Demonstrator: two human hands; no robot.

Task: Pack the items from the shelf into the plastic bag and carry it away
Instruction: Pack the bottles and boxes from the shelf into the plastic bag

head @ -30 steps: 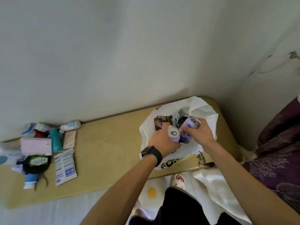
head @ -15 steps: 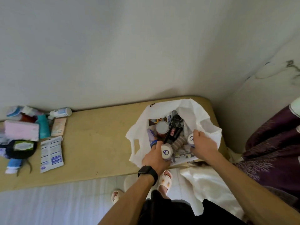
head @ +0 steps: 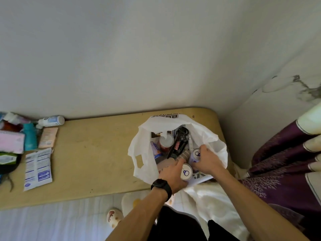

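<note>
Clutching near can point(head: 186, 173) in left hand point(head: 173, 173), far can point(head: 196, 154) in right hand point(head: 208, 162), now sunk lower into plastic bag point(head: 144, 148) at shelf's point(head: 97, 153) right edge. Nearly stowed; left-edge clutter point(head: 37, 169) next.

White plastic bag point(head: 213, 141), black lettering.
Beneath it, tan shelf point(head: 97, 153); right of it, purple branch-patterned cloth point(head: 281, 167).

The pile of toiletries point(head: 29, 136) is cut off at the left edge.
</note>
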